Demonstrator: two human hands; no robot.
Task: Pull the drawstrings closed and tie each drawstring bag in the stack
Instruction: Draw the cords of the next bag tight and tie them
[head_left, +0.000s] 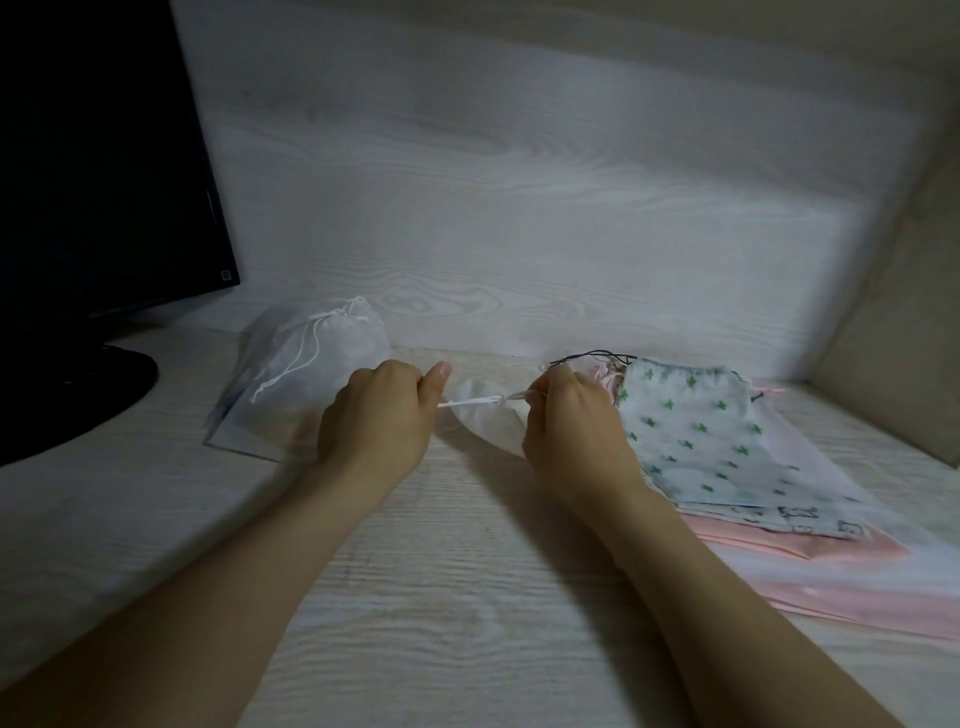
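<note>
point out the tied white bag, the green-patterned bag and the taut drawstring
tied white bag (322, 364), head view, middle of its body
green-patterned bag (691, 431), head view, centre of the fabric
white drawstring (470, 401), head view, taut middle stretch

Both hands were over a pale wood-grain desk (441, 597). The left hand (376, 415) and the right hand (571, 431) each pinched an end of a white drawstring (470, 401), which ran taut between them above a small white bag (485, 421) lying on the desk. The left thumb was raised. A larger white bag (311, 374), mouth gathered and cord trailing over its front, lay behind the left hand. Just right of the right hand lay the stack (779, 519), topped by a pale bag with green print (696, 431); pink bags (810, 551) showed beneath. A dark monitor (104, 156) stood at far left.
</note>
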